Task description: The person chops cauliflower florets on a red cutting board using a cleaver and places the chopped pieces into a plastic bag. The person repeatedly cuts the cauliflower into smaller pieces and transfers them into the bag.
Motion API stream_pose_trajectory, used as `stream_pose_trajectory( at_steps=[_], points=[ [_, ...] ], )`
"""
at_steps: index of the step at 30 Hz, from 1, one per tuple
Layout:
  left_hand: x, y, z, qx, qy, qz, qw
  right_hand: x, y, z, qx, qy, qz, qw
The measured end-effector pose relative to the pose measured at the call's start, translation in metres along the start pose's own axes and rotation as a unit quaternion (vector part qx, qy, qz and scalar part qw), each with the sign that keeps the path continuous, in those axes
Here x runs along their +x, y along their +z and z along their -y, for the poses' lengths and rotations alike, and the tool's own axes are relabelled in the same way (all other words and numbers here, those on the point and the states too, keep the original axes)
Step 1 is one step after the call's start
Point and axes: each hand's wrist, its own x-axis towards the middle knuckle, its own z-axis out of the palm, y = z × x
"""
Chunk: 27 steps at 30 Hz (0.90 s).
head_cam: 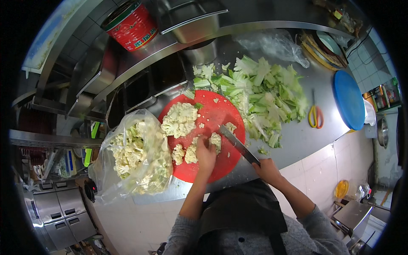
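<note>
On the round red cutting board (228,162), my left hand (206,154) has its fingers on a cauliflower floret (215,142). My right hand (268,171) grips the handle of a kitchen knife (239,146), its blade lying over the board and pointing up and left, near a small cauliflower piece (230,127). A large cauliflower chunk (180,119) sits at the board's upper left, and smaller florets (178,154) are left of my left hand. A clear plastic bag (153,143) full of cauliflower florets (129,153) stands against the board's left edge.
Cut cauliflower leaves (271,92) are heaped right of the board on the steel counter (296,140). Scissors (315,117) and a blue round board (349,100) lie farther right. Behind are metal containers (169,76), a plastic bag (274,44) and a shelf with a red can (132,28).
</note>
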Motion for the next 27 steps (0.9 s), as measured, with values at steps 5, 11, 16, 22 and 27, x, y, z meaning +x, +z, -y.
stream_pose_trajectory(
  at_steps=[5, 11, 16, 22, 27],
  points=[
    [-0.037, 0.008, -0.007, 0.088, 0.082, -0.027, 0.992, -0.025, 0.004, -0.019, 0.011, -0.042, -0.061, 0.997],
    [-0.032, 0.01, 0.012, 0.091, 0.116, -0.048, 0.988, -0.041, -0.002, -0.01, -0.041, -0.037, -0.037, 0.998],
    [-0.032, 0.003, -0.01, 0.108, 0.118, -0.029, 0.987, -0.046, -0.004, -0.016, -0.073, -0.08, -0.073, 0.991],
    [-0.027, 0.001, -0.013, 0.028, 0.051, -0.028, 0.998, -0.041, -0.008, -0.013, -0.089, -0.085, -0.043, 0.991],
    [-0.023, 0.008, -0.007, -0.005, 0.047, -0.036, 0.998, -0.035, -0.003, -0.008, -0.099, -0.074, -0.031, 0.992]
  ],
)
